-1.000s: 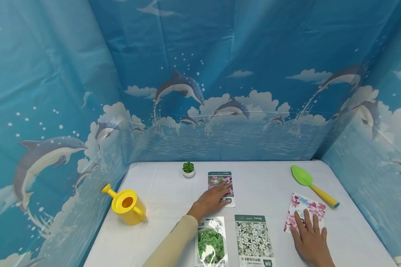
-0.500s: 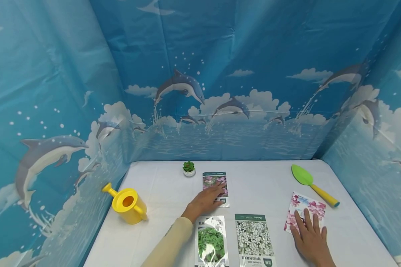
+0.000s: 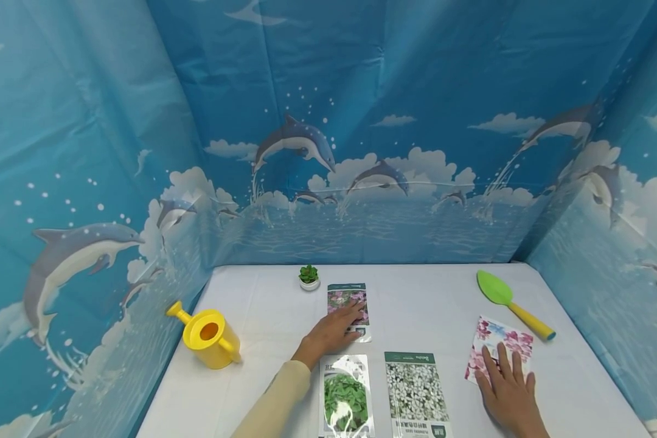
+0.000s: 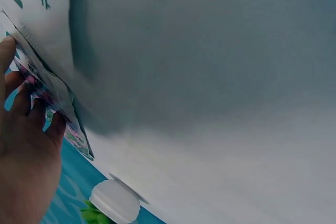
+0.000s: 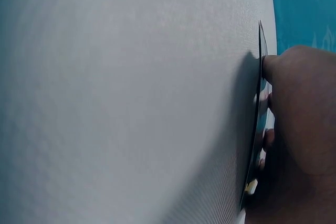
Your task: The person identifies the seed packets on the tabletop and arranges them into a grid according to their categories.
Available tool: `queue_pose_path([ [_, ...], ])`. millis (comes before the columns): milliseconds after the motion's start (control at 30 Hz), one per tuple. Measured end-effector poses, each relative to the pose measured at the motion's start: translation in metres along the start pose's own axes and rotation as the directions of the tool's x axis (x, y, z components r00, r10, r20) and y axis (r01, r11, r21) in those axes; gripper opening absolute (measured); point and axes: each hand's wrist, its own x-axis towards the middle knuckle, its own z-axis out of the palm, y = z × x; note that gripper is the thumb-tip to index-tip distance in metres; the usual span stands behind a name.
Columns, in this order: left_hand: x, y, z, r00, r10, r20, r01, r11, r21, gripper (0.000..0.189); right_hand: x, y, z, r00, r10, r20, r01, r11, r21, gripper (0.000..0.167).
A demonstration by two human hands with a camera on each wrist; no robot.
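My left hand rests with outstretched fingers on a seed packet with pink flowers, lying flat toward the back of the table. In the left wrist view the fingers touch that packet's face. On the right, my right hand lies spread over a pink-and-white flower-printed packet, covering its lower part. The right wrist view catches this packet edge-on beneath the fingertips. Between the hands lie a seed packet with green leaves and one with white flowers.
A yellow watering can stands at the left of the white table. A small potted succulent sits near the back edge. Beyond the right packet lies a green trowel with a yellow handle. Dolphin-printed curtains enclose the table.
My left hand has slid the pink-flower seed packet leftward across the table, ending up behind the green-leaf packet. The right hand and its packet have stayed in place.
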Motion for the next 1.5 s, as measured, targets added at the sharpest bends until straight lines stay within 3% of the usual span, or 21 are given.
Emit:
queue_pose_path([
  [233, -0.003, -0.001, 0.000, 1.000, -0.023, 0.009, 0.023, 1.000, 0.006, 0.063, 0.000, 0.000, 0.000, 1.000, 0.004, 0.012, -0.005, 1.000, 0.005, 0.074],
  [833, -0.010, -0.007, 0.003, 1.000, -0.004, -0.030, 0.003, 0.999, -0.033, 0.066, -0.002, 0.004, 0.006, 0.999, -0.020, -0.025, 0.020, 1.000, 0.010, 0.073],
  [1033, -0.009, -0.015, 0.010, 1.000, -0.025, -0.017, 0.024, 0.999, -0.034, 0.067, -0.003, 0.003, 0.007, 0.999, -0.019, -0.027, 0.019, 1.000, -0.006, 0.072],
  [1267, -0.009, -0.022, 0.014, 1.000, -0.003, -0.029, 0.002, 0.999, -0.049, 0.066, -0.002, 0.002, 0.004, 1.000, -0.009, -0.005, 0.008, 1.000, -0.017, 0.072],
  [1500, -0.015, -0.019, 0.008, 0.998, 0.044, -0.048, -0.047, 0.998, -0.052, 0.061, 0.000, 0.001, 0.002, 1.000, -0.013, -0.003, 0.013, 1.000, -0.016, 0.071],
])
